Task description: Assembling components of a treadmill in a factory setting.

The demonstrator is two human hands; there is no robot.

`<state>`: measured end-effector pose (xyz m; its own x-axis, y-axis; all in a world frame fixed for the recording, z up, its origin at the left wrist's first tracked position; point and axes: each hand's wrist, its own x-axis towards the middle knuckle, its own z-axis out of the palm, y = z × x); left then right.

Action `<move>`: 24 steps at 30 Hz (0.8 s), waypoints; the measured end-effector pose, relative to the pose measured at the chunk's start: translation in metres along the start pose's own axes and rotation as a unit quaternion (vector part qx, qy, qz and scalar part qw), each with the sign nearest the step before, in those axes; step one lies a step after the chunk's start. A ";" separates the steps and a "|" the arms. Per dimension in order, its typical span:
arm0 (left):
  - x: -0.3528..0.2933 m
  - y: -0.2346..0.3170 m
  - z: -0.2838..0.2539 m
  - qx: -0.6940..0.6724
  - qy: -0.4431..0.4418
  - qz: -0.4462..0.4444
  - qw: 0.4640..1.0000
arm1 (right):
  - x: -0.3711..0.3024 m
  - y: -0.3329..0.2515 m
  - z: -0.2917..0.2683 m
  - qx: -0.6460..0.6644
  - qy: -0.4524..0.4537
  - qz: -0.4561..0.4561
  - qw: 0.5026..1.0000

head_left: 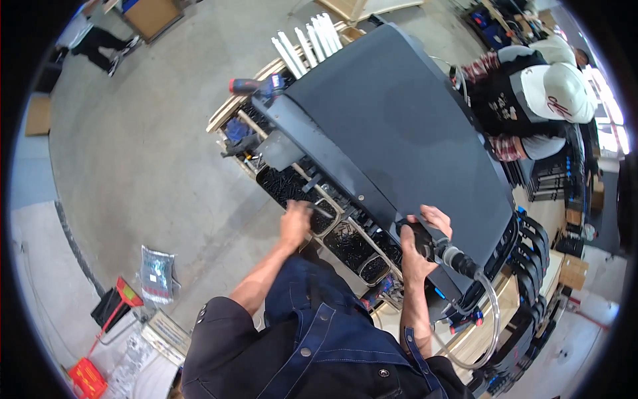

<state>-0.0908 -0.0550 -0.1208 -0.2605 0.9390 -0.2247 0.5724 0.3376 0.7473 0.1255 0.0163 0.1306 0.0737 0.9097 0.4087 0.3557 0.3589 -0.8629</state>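
Observation:
My right hand (417, 256) is wrapped round a black air screwdriver (425, 245), with a clear hose (495, 312) running from its rear end. The tool is at the near edge of a large dark grey panel (399, 126); its tip is hidden. My left hand (294, 225) is over the trays of small black fasteners along the bench's near side. Its fingers are blurred, and I cannot make out what is in them. One tray of black screws (286, 185) is just beyond it; another fastener tray (345, 245) is to its right.
A cordless driver (256, 86) rests by the panel's far left corner, near several white tubes (309, 43). Across the panel stands a co-worker (525, 100) in a white cap. Black curved parts (531, 249) hang at right. A red dustpan (86, 378) is at lower left.

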 end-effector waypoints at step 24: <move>-0.030 0.171 0.058 -0.562 -0.315 -0.169 0.746 | -0.305 -0.063 -0.325 -0.073 0.660 0.355 0.658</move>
<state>0.0599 -0.0219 -0.0221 0.3775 0.7776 -0.5028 -0.5495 0.6252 0.5542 0.3836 -0.3521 0.1570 0.9806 -0.1709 -0.0958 -0.1253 -0.1707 -0.9773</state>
